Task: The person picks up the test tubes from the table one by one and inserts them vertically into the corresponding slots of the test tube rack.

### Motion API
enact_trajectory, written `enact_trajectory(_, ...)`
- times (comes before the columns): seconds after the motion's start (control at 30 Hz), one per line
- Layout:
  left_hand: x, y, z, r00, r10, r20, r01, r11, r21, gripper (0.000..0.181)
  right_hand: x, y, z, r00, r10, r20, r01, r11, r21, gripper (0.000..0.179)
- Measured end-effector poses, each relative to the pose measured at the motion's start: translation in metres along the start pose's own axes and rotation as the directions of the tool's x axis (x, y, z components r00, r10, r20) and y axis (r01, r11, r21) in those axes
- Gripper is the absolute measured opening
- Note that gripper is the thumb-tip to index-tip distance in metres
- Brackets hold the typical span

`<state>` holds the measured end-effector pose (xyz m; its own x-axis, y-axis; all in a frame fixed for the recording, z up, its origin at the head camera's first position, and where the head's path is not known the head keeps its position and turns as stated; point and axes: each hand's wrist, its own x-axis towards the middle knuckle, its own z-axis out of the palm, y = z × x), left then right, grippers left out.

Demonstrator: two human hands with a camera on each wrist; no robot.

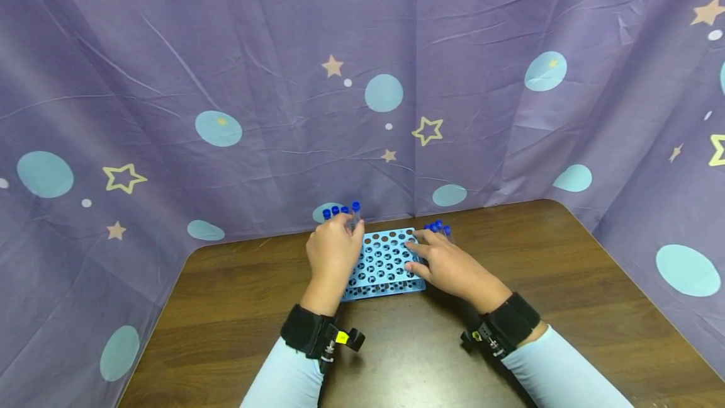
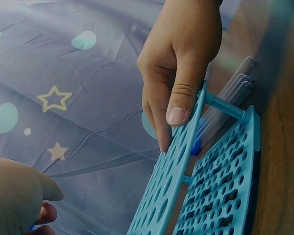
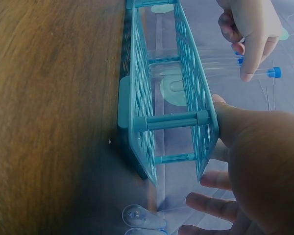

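A light blue test tube rack (image 1: 385, 257) stands on the table between both hands. My left hand (image 1: 335, 247) is at its back left corner, pinching a clear test tube (image 3: 274, 72) with a blue cap. That tube's cap (image 1: 355, 206) sits higher than the other blue caps (image 1: 335, 209) beside it. In the right wrist view, clear tube bodies reach through the rack's top plate near my left hand. My right hand (image 1: 453, 266) rests on the rack's right edge, thumb and fingers spread over the top plate.
More blue-capped test tubes (image 1: 438, 226) are beyond the rack's right side, partly hidden by my right hand. The wooden table (image 1: 238, 294) ends at a purple curtain (image 1: 272, 162) along its back edge. Each wrist wears a black strap with a camera.
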<state>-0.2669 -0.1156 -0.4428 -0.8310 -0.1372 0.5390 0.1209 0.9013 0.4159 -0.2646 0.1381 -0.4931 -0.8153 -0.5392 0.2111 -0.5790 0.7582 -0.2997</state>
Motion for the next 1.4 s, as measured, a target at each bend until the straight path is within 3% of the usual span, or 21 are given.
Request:
enact_trajectory(0.33, -0.005, 0.0, 0.004, 0.998, -0.046, 0.05, 0.044, 0.998, 0.043, 0.028, 0.001, 0.001, 0.001, 1.0, 0.0, 0.004, 0.0, 1.0, 0.005, 0.062)
enact_trajectory(0.63, -0.007, 0.0, 0.013, 0.996, -0.044, 0.073, 0.037, 0.996, 0.087, 0.028, 0.0, 0.001, 0.0, 1.0, -0.001, 0.004, 0.001, 1.0, 0.006, 0.063)
enact_trajectory(1.4, -0.011, -0.004, 0.016, 0.997, 0.058, 0.046, -0.066, 0.979, 0.191, 0.03, 0.0, 0.002, -0.001, 1.0, -0.004, 0.006, 0.004, 1.0, 0.005, 0.063)
